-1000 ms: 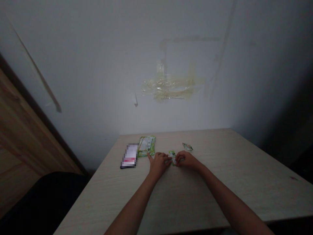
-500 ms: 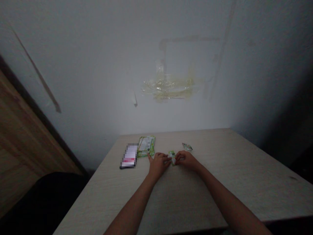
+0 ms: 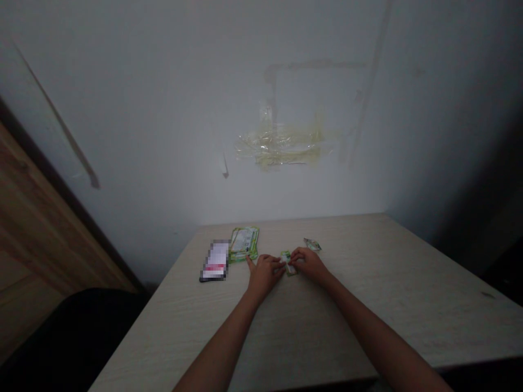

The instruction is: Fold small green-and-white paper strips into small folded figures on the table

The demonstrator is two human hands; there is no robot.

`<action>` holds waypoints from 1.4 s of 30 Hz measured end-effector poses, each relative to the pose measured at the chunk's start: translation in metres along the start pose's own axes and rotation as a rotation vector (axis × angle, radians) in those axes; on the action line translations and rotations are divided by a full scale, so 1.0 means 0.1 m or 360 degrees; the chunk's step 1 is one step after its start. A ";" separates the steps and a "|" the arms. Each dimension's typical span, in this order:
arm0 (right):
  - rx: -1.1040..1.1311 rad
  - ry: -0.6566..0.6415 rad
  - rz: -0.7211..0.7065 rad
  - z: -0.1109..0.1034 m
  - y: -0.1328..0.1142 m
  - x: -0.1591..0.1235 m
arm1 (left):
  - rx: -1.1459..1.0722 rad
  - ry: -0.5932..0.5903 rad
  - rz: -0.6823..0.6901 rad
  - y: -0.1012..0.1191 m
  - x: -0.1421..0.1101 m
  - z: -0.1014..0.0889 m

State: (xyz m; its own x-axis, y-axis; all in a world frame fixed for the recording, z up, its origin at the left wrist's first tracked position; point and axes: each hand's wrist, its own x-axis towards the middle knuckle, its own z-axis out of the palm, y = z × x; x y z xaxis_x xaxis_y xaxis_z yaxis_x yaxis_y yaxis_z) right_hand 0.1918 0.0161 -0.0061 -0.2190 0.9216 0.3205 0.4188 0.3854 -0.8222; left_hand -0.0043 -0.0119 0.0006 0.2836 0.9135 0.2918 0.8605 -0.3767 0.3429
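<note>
Pale worktop (image 3: 327, 326) against a grey wall (image 3: 163, 109); green card (image 3: 290, 269) between hands.
I read its long axis as running away from me; left hand (image 3: 262, 277) meets its left side, thumb spread; right hand (image 3: 310, 265) bunches at its right; its grip I cannot tell.

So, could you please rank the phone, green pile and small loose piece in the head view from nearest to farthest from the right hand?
1. Small loose piece, just beyond the right hand.
2. Green pile, off to the left.
3. Phone, farthest left.
</note>
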 end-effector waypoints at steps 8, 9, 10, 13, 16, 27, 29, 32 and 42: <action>-0.0103 0.0059 0.0011 0.07 0.11 0.09 | 0.0007 -0.0023 0.0006 0.00 0.01 -0.01; -0.0123 0.0071 0.0004 0.08 0.12 0.10 | -0.0004 -0.0017 0.0010 0.00 0.01 -0.01; -0.0149 0.0089 -0.0001 0.09 0.13 0.10 | -0.0014 -0.0015 0.0014 -0.01 0.01 -0.01; -0.0251 0.0130 -0.0008 0.11 0.16 0.12 | -0.0021 -0.0010 0.0016 -0.02 0.01 0.00; -0.0351 0.0140 -0.0027 0.12 0.17 0.14 | -0.0010 -0.0020 0.0018 -0.02 0.01 0.01; -0.0760 0.0044 -0.0060 0.13 0.10 0.10 | -0.0047 -0.0023 -0.0007 0.00 0.01 0.00; -0.0780 0.0012 -0.0091 0.14 0.08 0.09 | -0.0040 -0.0022 -0.0001 0.00 0.01 -0.01; -0.0837 0.0009 -0.0078 0.15 0.05 0.08 | -0.0034 -0.0022 -0.0001 0.01 0.01 -0.01; -0.0779 -0.0006 -0.0055 0.13 0.10 0.06 | -0.0047 -0.0005 0.0003 0.01 0.00 -0.01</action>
State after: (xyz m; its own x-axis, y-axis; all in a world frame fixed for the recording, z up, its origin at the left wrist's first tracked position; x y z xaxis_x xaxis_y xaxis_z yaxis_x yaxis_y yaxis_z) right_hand 0.1834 0.0252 -0.0186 -0.2427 0.9081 0.3413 0.7762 0.3928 -0.4931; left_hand -0.0040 -0.0128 0.0017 0.2866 0.9133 0.2895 0.8473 -0.3826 0.3684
